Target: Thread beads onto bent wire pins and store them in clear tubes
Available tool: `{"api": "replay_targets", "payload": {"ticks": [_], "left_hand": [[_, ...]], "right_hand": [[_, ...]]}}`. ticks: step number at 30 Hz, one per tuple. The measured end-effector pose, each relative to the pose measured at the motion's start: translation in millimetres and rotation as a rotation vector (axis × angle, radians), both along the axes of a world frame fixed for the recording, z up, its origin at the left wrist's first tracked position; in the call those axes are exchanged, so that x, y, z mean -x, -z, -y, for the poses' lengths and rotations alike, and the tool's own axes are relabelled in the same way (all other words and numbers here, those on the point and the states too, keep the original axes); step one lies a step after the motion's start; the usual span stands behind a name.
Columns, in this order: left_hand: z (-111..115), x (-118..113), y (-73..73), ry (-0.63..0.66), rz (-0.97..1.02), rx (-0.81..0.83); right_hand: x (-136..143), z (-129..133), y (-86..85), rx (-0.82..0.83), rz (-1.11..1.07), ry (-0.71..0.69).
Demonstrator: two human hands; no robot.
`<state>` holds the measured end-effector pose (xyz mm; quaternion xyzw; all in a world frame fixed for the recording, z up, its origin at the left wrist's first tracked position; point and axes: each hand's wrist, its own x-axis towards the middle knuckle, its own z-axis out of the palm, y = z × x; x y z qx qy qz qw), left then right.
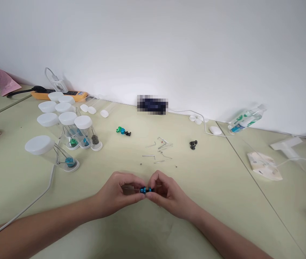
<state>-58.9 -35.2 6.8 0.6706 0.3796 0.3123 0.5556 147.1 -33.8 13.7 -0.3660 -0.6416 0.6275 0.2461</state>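
Note:
Both hands meet above the near part of the table, fingers pinched around one small item. My left hand (122,189) is closed on the left end of a small shiny blue-and-black part (143,190), from which a thin metal rod runs back under the palm. My right hand (170,194) pinches the right end of the same part, thumb and fingertips together. Its exact kind is too small to tell. Just beyond the hands lie several bent thin metal rods (150,156) and tiny dark bits. Farther off sit green, blue and black small parts (123,131) and a cluster of black knobs (193,144).
Clear tubes with white caps (39,145) stand at the left, small parts and rods inside. Behind them is an orange power strip (41,95). A white cable (47,187) crosses the left side. At the right are a plastic bottle (246,120), a white case (215,130) and a packet (263,166).

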Motion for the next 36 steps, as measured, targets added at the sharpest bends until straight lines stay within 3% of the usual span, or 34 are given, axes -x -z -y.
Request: {"api": "replay_targets", "payload": {"ticks": [11,22,36], "left_hand": [[1.2,0.6,-5.7,0.043,-0.007,-0.003],[0.2,1.2,0.0,0.035,-0.027,-0.040],[0.0,0.3,-5.0,0.025,0.021,-0.005]], "right_hand": [[0.1,-0.6,-1.1,0.026,0.011,-0.008],[-1.6,-0.5,-2.3,0.073,-0.007,-0.026],[-1.4,-0.5,-2.5,0.026,0.000,-0.032]]}}
